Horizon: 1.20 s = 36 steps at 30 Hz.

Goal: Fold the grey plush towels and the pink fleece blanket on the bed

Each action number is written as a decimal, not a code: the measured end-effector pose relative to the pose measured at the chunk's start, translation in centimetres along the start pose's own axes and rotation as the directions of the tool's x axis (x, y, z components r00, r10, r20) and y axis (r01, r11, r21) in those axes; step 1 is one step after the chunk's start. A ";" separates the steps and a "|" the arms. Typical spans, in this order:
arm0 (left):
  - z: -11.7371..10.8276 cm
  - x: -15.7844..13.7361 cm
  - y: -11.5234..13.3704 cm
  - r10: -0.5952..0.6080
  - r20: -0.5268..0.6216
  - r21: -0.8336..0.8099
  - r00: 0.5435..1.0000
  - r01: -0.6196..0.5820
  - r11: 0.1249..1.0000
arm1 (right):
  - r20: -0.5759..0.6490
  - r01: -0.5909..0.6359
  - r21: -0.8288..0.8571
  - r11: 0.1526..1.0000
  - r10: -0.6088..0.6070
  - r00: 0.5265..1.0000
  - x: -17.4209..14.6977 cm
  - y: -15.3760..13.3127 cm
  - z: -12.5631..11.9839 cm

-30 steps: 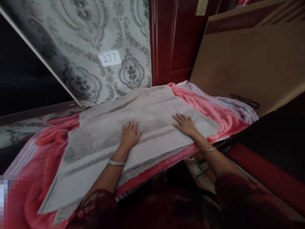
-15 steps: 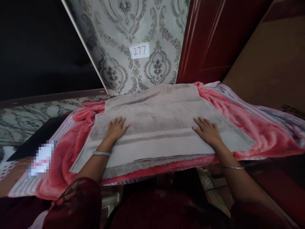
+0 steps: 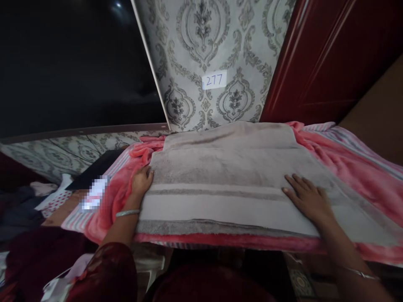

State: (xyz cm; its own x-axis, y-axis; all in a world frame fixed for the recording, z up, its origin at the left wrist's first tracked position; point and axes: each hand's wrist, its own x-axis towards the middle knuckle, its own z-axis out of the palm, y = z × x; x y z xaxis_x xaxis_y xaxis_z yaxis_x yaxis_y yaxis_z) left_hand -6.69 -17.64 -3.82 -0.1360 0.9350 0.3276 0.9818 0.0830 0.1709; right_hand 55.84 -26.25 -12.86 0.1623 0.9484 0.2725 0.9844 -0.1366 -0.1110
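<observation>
A grey towel (image 3: pixel 217 165) with paler bands is spread over a pink plush blanket (image 3: pixel 343 155). My left hand (image 3: pixel 142 181) rests at the towel's left edge, where it meets the blanket; its fingers are foreshortened, but the hand looks laid down rather than closed. On the right part of the towel, my right hand (image 3: pixel 310 199) lies flat, palm down, with its fingers spread. Soft creases run across the far part of the towel. Its near edge shows a darker grey strip above the pink blanket's border.
Behind stand a patterned wall with a paper label (image 3: pixel 214 79) reading 277, a large black screen (image 3: pixel 78 71) and a dark red door panel (image 3: pixel 317 63). A pixelated white item (image 3: pixel 95 193) lies on the blanket's striped left edge. Clothes (image 3: pixel 34 251) are heaped at lower left.
My left hand has slid outward to the towel's left edge. My right hand has moved right and nearer to me across the towel. The camera view has shifted left.
</observation>
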 end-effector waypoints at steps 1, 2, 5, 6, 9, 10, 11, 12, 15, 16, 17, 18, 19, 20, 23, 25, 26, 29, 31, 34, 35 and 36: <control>0.0 0.1 -0.1 -0.032 -0.006 -0.011 0.999 0.031 0.999 | 0.002 0.001 0.006 1.000 -0.001 1.000 0.0 0.0 0.0; 0.1 0.1 -0.2 -0.063 -0.008 -0.027 0.998 0.062 0.998 | 0.004 0.000 0.015 1.000 0.000 1.000 0.0 0.1 0.0; 0.1 0.3 -0.8 -0.150 -0.015 -0.086 0.989 0.148 0.985 | 0.002 -0.013 0.048 0.999 0.012 1.000 0.1 0.2 0.3; 0.0 0.3 -0.9 -0.179 -0.015 -0.099 0.984 0.177 0.979 | -0.002 -0.015 0.060 0.998 0.015 1.000 0.1 0.3 0.4; -0.3 0.1 -0.9 -0.248 0.011 -0.104 0.969 0.248 0.963 | -0.031 -0.012 0.093 0.996 0.015 0.999 0.2 0.5 0.9; -0.4 0.1 -0.8 -0.261 0.018 -0.097 0.965 0.262 0.960 | -0.043 -0.010 0.103 0.995 0.015 0.999 0.2 0.6 1.1; -0.5 0.0 -0.7 -0.269 0.022 -0.090 0.963 0.270 0.959 | -0.054 -0.007 0.112 0.994 0.013 0.998 0.2 0.6 1.2; -0.6 -0.1 -0.5 -0.276 0.021 -0.082 0.961 0.277 0.957 | -0.063 -0.002 0.120 0.993 0.010 0.998 0.2 0.7 1.4; -0.9 -0.4 0.1 -0.299 0.033 -0.032 0.954 0.300 0.953 | -0.069 0.007 0.128 0.992 0.001 0.998 0.2 0.9 1.6; -0.9 -0.5 0.2 -0.315 0.046 -0.007 0.948 0.316 0.949 | -0.066 0.006 0.126 0.992 0.002 0.998 0.2 0.9 1.6; -0.9 -0.6 0.4 -0.333 0.057 0.017 0.941 0.333 0.943 | -0.062 0.004 0.122 0.992 0.004 0.998 0.3 0.9 1.6; -0.9 -0.6 0.4 -0.351 0.065 0.037 0.934 0.349 0.936 | -0.059 0.003 0.117 0.993 0.004 0.998 0.3 0.9 1.5; -0.9 -0.6 0.5 -0.368 0.070 0.051 0.927 0.365 0.929 | -0.056 0.006 0.112 0.994 0.001 0.998 0.3 0.9 1.4; -0.9 -0.6 0.5 -0.384 0.073 0.059 0.921 0.380 0.923 | -0.053 0.011 0.105 0.994 -0.005 0.999 0.3 0.8 1.3; -1.0 -0.5 0.6 -0.412 0.079 0.073 0.908 0.407 0.911 | -0.034 0.022 0.077 0.997 -0.020 0.999 0.2 0.6 0.8; -1.0 -0.4 0.6 -0.419 0.087 0.079 0.904 0.413 0.907 | -0.022 0.022 0.059 0.998 -0.020 1.000 0.1 0.4 0.6; -1.1 -0.4 0.7 -0.418 0.091 0.080 0.904 0.412 0.908 | -0.022 0.022 0.052 0.998 -0.021 1.000 0.1 0.4 0.6; -1.2 -0.4 0.8 -0.414 0.103 0.084 0.904 0.407 0.910 | -0.040 0.028 0.049 0.998 -0.026 0.999 0.1 0.4 0.7; -1.3 -0.4 0.8 -0.414 0.111 0.089 0.903 0.406 0.910 | -0.042 0.026 0.054 0.998 -0.023 0.999 0.2 0.3 0.7; -1.5 -0.2 0.8 -0.415 0.119 0.093 0.902 0.406 0.909 | -0.022 0.012 0.056 0.998 -0.011 1.000 0.2 0.1 0.7; -1.6 -0.1 0.7 -0.414 0.121 0.093 0.902 0.405 0.910 | -0.015 0.007 0.054 0.999 -0.006 1.000 0.2 0.0 0.6; -1.7 0.1 0.5 -0.408 0.129 0.088 0.904 0.400 0.912 | -0.008 0.001 0.051 0.999 0.000 1.000 0.2 -0.1 0.5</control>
State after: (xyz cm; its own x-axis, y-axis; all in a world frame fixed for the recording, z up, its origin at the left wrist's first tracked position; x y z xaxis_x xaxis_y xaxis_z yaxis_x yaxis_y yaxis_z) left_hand -6.48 -18.10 -2.08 -0.5069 0.8554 0.1069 0.8530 0.4798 0.2054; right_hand 55.76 -25.89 -13.31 0.1624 0.9462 0.2797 0.9797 -0.1210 -0.1596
